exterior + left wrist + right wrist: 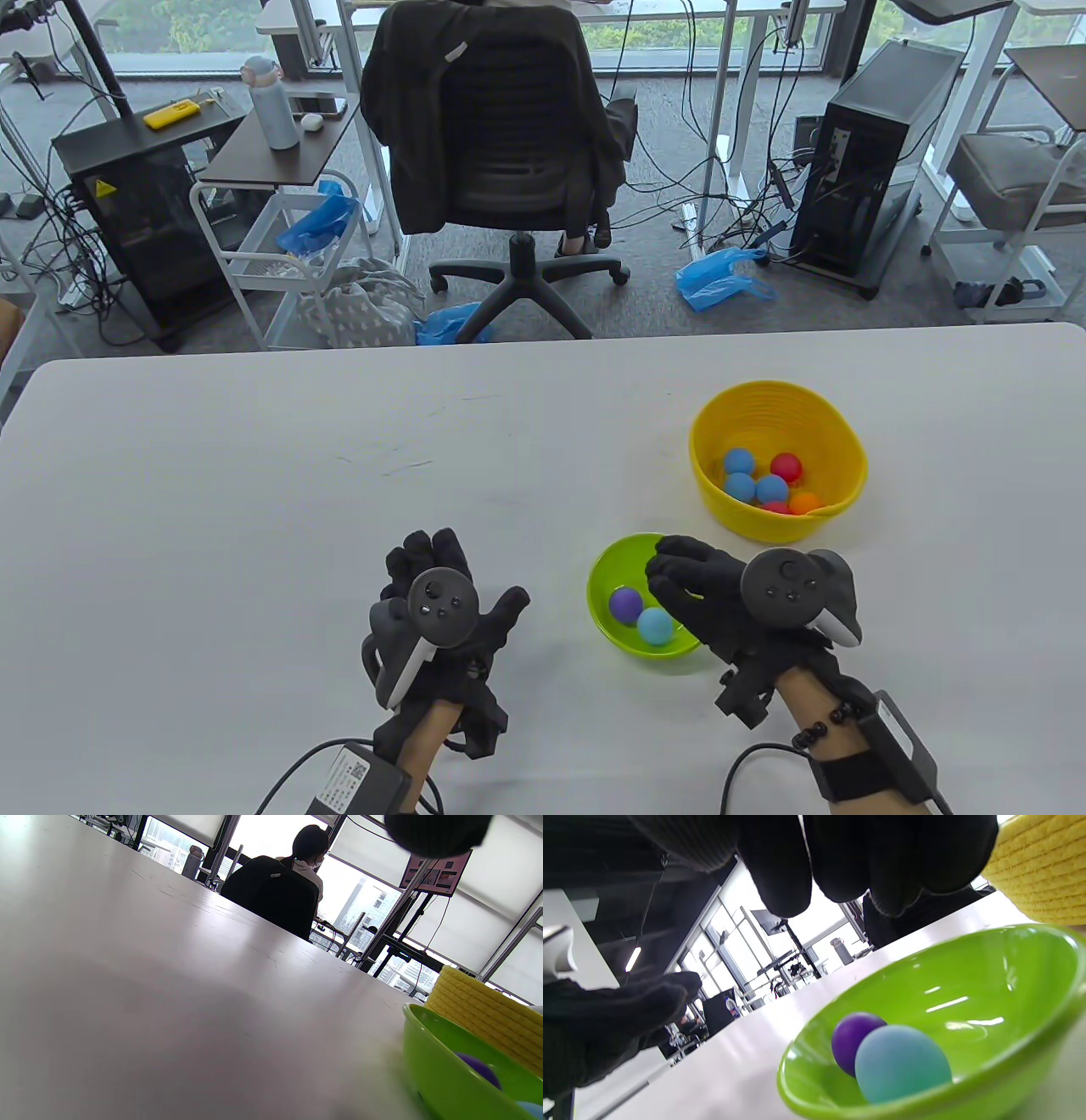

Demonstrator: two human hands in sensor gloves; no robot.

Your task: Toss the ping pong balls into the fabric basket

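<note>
A yellow woven fabric basket stands on the white table at the right and holds several blue, red and orange balls. In front of it a green bowl holds a purple ball and a light blue ball. My right hand hovers over the bowl, fingers spread and empty; the right wrist view shows its fingers above the purple ball and the blue ball. My left hand lies on the table left of the bowl, fingers spread, holding nothing.
The table's far edge runs behind the basket. Beyond it stand an office chair, a cart and desks. In the left wrist view the green bowl and the basket sit at the right.
</note>
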